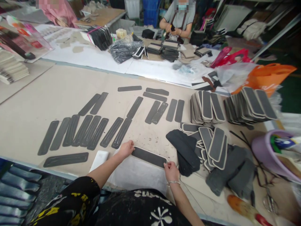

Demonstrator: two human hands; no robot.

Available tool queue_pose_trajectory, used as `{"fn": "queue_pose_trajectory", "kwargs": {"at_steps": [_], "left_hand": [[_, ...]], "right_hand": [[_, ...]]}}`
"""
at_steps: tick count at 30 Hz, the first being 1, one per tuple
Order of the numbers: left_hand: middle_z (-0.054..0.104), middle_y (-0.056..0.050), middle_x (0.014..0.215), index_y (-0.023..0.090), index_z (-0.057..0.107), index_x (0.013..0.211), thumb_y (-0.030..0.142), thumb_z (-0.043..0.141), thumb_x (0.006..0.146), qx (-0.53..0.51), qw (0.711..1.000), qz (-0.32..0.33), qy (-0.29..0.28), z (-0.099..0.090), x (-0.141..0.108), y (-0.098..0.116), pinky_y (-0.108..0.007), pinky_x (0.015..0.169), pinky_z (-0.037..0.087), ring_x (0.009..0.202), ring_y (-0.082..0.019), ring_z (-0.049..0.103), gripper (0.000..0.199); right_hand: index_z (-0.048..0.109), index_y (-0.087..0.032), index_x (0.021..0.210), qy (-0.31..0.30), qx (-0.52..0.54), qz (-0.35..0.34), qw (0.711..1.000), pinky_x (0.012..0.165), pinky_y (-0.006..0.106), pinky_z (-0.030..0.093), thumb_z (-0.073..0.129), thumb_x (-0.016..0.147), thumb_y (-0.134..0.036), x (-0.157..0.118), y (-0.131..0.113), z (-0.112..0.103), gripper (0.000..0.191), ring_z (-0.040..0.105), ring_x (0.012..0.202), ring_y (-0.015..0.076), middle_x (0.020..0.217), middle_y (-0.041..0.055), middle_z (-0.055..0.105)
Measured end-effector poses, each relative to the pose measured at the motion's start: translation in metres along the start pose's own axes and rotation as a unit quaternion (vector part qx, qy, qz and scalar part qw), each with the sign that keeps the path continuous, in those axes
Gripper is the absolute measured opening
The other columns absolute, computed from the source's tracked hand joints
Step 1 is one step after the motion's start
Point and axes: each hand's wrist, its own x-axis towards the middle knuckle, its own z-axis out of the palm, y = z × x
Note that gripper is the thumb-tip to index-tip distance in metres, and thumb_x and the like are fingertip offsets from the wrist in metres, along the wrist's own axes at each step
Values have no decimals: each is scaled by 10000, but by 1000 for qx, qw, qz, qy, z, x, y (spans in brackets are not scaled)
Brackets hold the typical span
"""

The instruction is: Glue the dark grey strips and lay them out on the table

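A dark grey rounded strip with a pale edge [149,157] lies lengthwise in front of me, over a white sheet [131,175]. My left hand [127,148] pinches its left end between thumb and fingers. At its right end, my right hand [171,171] grips the corner with closed fingers. Left of the hands, several dark strips with glossy lines [82,130] are spread on the table. Just right of my right hand sits a fanned pile of black fabric pieces [184,150], with loose pale-edged strips [216,144] beside it.
Two stacks of pale-edged strips [207,105] [250,103] stand at the right. A purple bucket [263,147], scissors [270,202] and an orange bag [270,77] are further right. A white box [100,159] lies near my left forearm. Two people work across the table.
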Motion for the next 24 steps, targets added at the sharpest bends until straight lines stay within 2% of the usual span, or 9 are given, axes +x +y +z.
{"fn": "queue_pose_trajectory", "kwargs": {"at_steps": [11,24], "left_hand": [[611,41,673,210,457,854,198,595,761,-11,1000,-11,-15,4,6,-3,-231,610,362,685,-139,596,167],[676,0,763,196,534,880,175,625,738,-3,1000,-15,16,4,-1,-4,-242,663,392,751,-161,633,170]], "right_hand": [[577,-186,1018,9,-12,14,1000,750,293,446,537,806,-326,2,-5,0,258,661,832,209,838,54,715],[566,-175,1031,-15,-31,10,999,733,302,441,511,827,-343,1,-6,-4,270,662,835,220,878,78,713]]}}
